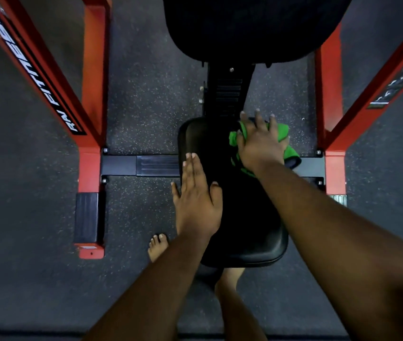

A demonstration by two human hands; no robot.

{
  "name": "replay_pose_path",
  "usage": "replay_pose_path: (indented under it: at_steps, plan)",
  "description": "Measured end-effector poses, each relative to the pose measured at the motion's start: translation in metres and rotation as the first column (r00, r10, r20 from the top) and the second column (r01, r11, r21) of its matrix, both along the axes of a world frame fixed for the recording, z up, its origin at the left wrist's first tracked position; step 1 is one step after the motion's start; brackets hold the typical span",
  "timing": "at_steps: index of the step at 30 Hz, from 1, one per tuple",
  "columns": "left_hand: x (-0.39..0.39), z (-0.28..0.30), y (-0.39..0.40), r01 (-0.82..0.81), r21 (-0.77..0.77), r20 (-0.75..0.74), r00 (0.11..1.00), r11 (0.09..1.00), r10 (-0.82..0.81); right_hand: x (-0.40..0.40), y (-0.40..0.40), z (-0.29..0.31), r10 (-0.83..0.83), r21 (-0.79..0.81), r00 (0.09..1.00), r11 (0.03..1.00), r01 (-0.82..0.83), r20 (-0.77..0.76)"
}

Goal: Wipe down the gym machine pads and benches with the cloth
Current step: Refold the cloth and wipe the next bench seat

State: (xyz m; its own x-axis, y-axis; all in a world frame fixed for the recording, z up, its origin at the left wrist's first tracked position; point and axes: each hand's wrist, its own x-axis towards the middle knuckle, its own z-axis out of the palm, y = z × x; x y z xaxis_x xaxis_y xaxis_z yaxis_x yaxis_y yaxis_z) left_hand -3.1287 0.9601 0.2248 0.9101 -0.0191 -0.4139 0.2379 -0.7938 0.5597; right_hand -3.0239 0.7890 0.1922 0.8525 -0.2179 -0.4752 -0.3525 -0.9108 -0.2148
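A black padded seat (242, 217) of a gym machine lies below me, long and narrow. At its far right corner sits a green cloth (284, 134). My right hand (260, 143) lies flat on the cloth with its fingers spread and straight, pressing it onto the pad. My left hand (195, 200) rests flat on the seat's left edge, fingers straight and together. Beyond the seat, a larger black back pad (249, 25) fills the top of the view.
Red steel frame posts stand at the left (89, 134) and right (330, 134), joined by a black crossbar (141, 165) under the seat. The floor is dark speckled rubber (146, 99). My bare left foot (157, 247) stands beside the seat.
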Motion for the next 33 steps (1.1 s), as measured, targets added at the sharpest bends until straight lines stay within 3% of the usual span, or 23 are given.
replay_pose_path:
  at_steps: [3, 6, 9, 11, 18, 20, 23, 27, 30, 33]
  plan:
    - [0.002, 0.002, 0.0, -0.005, -0.039, 0.008, 1.0, 0.999, 0.005, -0.015, 0.008, 0.016, 0.019, -0.021, 1.0, 1.0, -0.02, -0.012]
    - [0.004, 0.006, 0.003, -0.041, -0.119, 0.026, 0.999, 0.992, 0.044, -0.108, 0.017, 0.06, 0.164, -0.039, 0.986, 0.986, -0.164, 0.012]
    - [0.002, 0.005, 0.007, -0.098, -0.175, 0.02, 0.994, 0.98, 0.103, -0.175, 0.03, 0.082, 0.227, 0.053, 0.972, 0.973, -0.225, -0.053]
    - [0.002, 0.004, 0.007, -0.12, -0.188, 0.03, 0.991, 0.975, 0.128, -0.152, 0.029, 0.072, 0.231, 0.052, 0.969, 0.973, -0.227, -0.093]
    - [-0.001, -0.005, 0.004, -0.079, -0.207, 0.08, 0.992, 0.975, 0.098, 0.028, 0.046, -0.01, 0.059, -0.031, 0.998, 0.998, -0.058, 0.033]
    - [-0.004, -0.002, 0.006, -0.121, -0.26, 0.095, 0.984, 0.958, 0.15, 0.026, 0.053, -0.005, 0.105, -0.02, 0.994, 0.994, -0.105, 0.025]
    - [-0.006, 0.002, 0.014, -0.209, -0.391, 0.179, 0.938, 0.897, 0.296, -0.027, 0.055, 0.027, 0.3, 0.04, 0.953, 0.953, -0.302, 0.037]
    - [-0.022, 0.003, 0.02, -0.246, -0.335, 0.151, 0.939, 0.91, 0.31, -0.11, 0.055, 0.062, 0.428, 0.129, 0.903, 0.894, -0.43, 0.04]
    - [-0.04, -0.011, 0.024, -0.242, -0.259, 0.053, 0.963, 0.935, 0.264, -0.065, 0.055, 0.036, 0.391, 0.027, 0.918, 0.919, -0.394, 0.066]
    - [-0.047, -0.021, 0.029, -0.27, -0.311, -0.002, 0.959, 0.911, 0.284, 0.016, 0.078, 0.0, 0.278, -0.001, 0.959, 0.96, -0.278, 0.052]
